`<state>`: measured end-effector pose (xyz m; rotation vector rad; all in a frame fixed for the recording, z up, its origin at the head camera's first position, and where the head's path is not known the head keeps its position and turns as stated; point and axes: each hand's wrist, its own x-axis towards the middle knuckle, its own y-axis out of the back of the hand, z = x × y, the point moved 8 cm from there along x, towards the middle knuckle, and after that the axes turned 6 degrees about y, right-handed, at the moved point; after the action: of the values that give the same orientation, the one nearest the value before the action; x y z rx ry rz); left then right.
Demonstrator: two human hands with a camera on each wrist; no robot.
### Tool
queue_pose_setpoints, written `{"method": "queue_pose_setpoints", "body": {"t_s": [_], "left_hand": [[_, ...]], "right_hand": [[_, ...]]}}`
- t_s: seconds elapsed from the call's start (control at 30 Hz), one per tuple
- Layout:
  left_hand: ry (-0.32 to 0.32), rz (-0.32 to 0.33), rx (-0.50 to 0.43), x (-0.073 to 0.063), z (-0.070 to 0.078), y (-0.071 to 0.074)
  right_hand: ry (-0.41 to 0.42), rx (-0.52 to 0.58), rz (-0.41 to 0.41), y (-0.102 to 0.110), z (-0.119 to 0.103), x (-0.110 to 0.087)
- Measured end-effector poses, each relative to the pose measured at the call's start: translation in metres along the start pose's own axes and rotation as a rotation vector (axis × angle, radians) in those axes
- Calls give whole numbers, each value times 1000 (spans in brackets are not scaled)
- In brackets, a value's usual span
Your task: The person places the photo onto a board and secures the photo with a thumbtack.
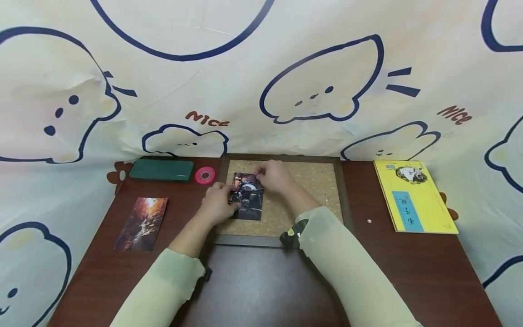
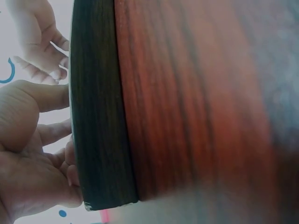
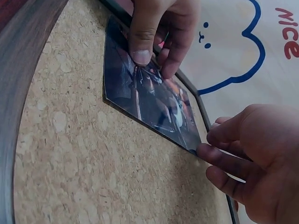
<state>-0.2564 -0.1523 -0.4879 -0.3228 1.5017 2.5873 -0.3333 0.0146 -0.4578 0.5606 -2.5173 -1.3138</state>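
I read the left hand (image 1: pixel 218 203) as clamped on the dark, glossy, rectangular photo card (image 1: pixel 251 200) below-left of the right hand (image 1: pixel 275 177), whose grip I cannot tell; uneven pressure could skew it on the brown-framed tan cork board (image 1: pixel 315 178).

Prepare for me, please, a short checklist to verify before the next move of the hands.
1. Glossy picture card within the corkboard: ok.
2. Left hand on the card's left side: ok.
3. Right hand at the card's upper right corner: ok.
4. Something between the right hand's fingers: cannot tell.
5. Card fastened to the cork: cannot tell.
6. Orange-lit picture card on the corkboard: not ok; it lies on the table, to the left.
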Motion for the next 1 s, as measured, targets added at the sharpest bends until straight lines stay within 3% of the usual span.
{"method": "queue_pose_setpoints", "body": {"t_s": [0.3,0.67,1.0], "left_hand": [[0,-11,4,0,3,0],[22,-18,29,-1,2,0],[25,4,12,3,1,-1]], "right_hand": [[-30,-13,-43,-12,3,10],[26,-76,-78,-20,-6,19],[10,-130,-115,-23,-7,28]]}}
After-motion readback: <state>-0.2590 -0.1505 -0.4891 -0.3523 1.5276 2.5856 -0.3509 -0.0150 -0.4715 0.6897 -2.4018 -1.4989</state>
